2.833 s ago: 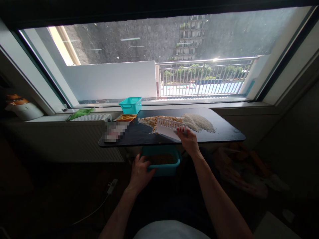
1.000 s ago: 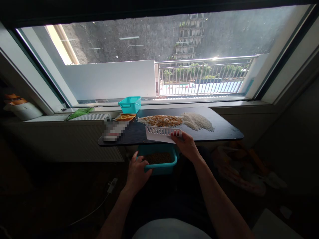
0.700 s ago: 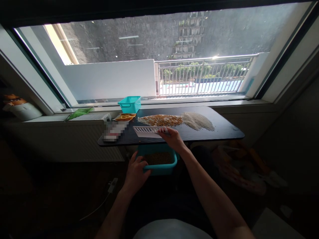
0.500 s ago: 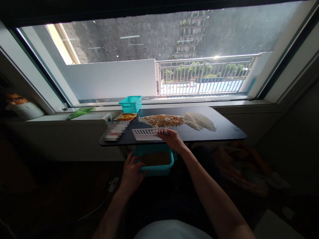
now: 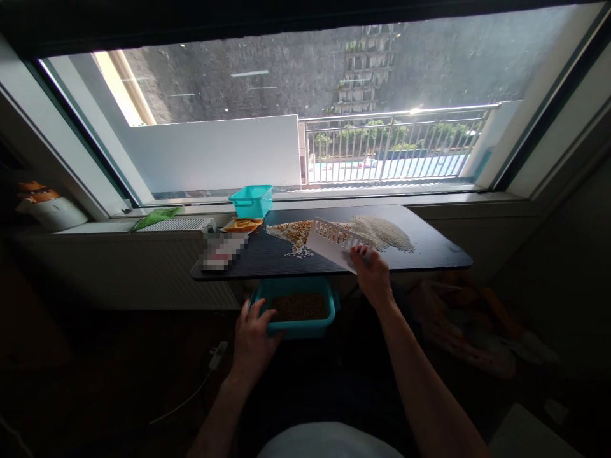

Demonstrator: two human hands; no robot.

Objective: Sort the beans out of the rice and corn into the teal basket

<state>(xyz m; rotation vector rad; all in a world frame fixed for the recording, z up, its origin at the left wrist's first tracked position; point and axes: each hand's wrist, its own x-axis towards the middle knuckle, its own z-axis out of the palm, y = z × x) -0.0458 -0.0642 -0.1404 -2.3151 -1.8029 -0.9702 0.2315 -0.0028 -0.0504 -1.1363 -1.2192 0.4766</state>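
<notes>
My right hand (image 5: 373, 272) is closed on the right end of a flat white slotted plastic panel (image 5: 334, 245). The panel is tilted above the black tabletop (image 5: 429, 245), in front of a heap of orange-yellow kernels (image 5: 289, 232) mixed with white grains. To the right of those lies a pile of white rice-like grains (image 5: 382, 232). Below the table's front edge sits a teal plastic basin (image 5: 305, 329) with small brown grains or beans (image 5: 300, 306) in it. My left hand (image 5: 255, 334) grips the basin's left front rim, fingers curled over the inside.
A smaller teal basket (image 5: 251, 200) stands at the table's back left, near the window. Beside it lie an orange-patterned packet (image 5: 242, 225) and a blurred flat item (image 5: 224, 252). A radiator (image 5: 143, 267) is on the left, and a plastic bag (image 5: 468, 331) is at the lower right.
My right hand has moved the white panel to the right, from the front edge up over the kernels, and tilted it. Some white grains now show near the front. My left hand stays on the basin.
</notes>
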